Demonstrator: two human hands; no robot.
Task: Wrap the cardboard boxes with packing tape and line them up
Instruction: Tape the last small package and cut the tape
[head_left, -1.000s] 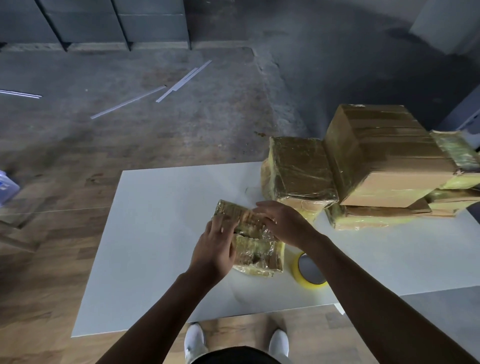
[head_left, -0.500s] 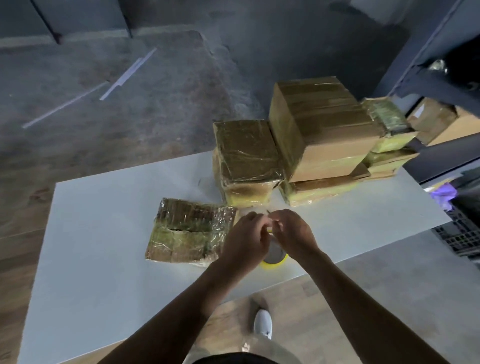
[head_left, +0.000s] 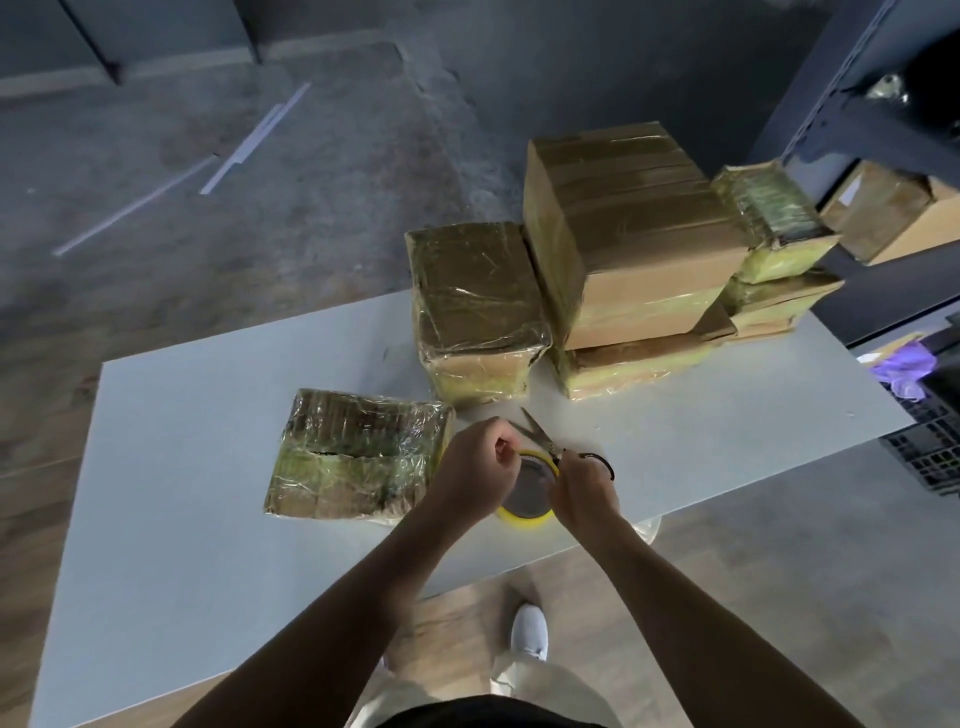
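The left hand (head_left: 480, 467) pinches the packing tape roll (head_left: 524, 512) by its loose end, apparently taut, so scissors (head_left: 540, 434), gripped in the right hand (head_left: 584, 486), can cut; the wrapped cardboard box (head_left: 358, 457) lies just left.

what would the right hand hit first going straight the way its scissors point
Probably the front of the nearest stacked wrapped box, just past the tips of the scissors; depth is unclear.

light: dim, cool, diffuse | glare: sheen on tape-wrapped boxes (head_left: 478, 291) | shadows: faint, soft on table (head_left: 182, 519) far edge | distortion: wide-angle bowing at frame edges | focus: floor (head_left: 311, 234) slightly soft
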